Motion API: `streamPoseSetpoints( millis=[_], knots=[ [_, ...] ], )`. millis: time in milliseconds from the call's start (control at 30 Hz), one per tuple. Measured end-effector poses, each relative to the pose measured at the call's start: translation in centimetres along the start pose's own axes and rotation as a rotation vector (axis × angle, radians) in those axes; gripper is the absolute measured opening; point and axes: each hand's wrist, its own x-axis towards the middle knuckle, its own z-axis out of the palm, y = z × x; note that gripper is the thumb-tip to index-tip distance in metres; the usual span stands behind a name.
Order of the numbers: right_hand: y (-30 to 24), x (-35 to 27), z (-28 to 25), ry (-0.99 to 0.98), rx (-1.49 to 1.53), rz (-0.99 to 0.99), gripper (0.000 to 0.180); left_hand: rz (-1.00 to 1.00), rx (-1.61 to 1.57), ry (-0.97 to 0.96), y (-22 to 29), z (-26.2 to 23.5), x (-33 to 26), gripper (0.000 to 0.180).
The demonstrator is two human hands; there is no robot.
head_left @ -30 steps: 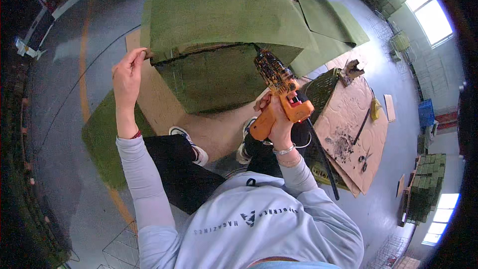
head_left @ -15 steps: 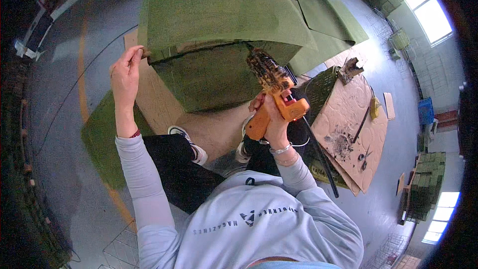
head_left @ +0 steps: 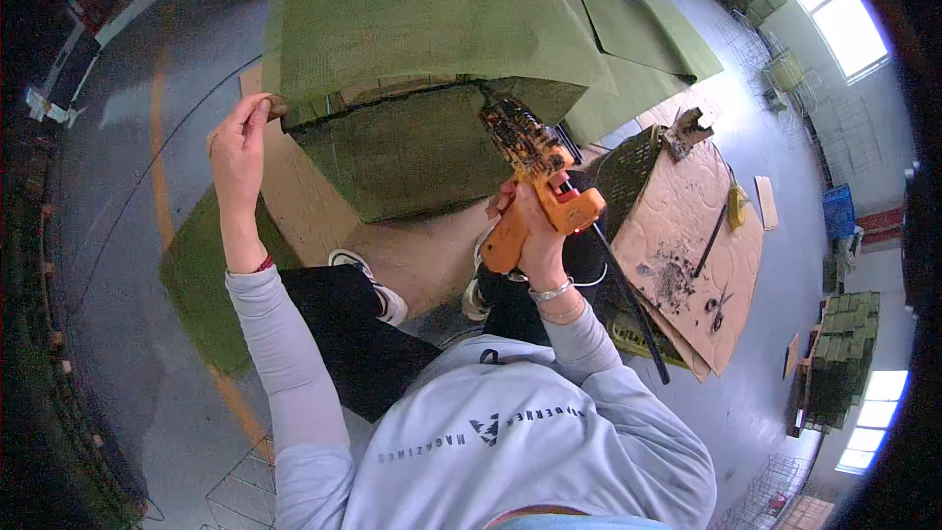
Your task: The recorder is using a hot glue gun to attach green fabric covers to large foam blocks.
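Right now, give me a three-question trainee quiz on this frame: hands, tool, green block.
1. True or false: the right hand grips an orange glue gun.
2. The left hand is at which part of the green felt-covered block? A) its left corner B) its top centre C) the floor
3. Fill in: the gun's nozzle points at the block's ____ corner.

Key: 1 true; 2 A; 3 right.
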Motion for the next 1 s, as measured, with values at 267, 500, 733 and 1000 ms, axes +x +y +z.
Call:
streamPoseSetpoints(
  millis=[267,500,733,1000],
  knots=[
    [-0.9,-0.6,2.1,0.009,0.066,0.093,0.016,-0.003,-0.072,0.049,-0.3,0.5,-0.1,0.024],
    [-0.9,0.2,0.1,0.064,0.055,0.059,0.015,-0.025,-0.108,0.060,0.1,0.5,0.1,0.023],
    [-1.4,0.4,-0.7,0.038,0.086,0.058,0.012,-0.050,-0.128,0.020,0.1,0.4,0.5,0.022],
    [-1.5,0.7,-1.5,0.051,0.038,0.006,0.013,-0.047,-0.107,0.007,0.2,0.4,0.5,0.023]
  ],
)
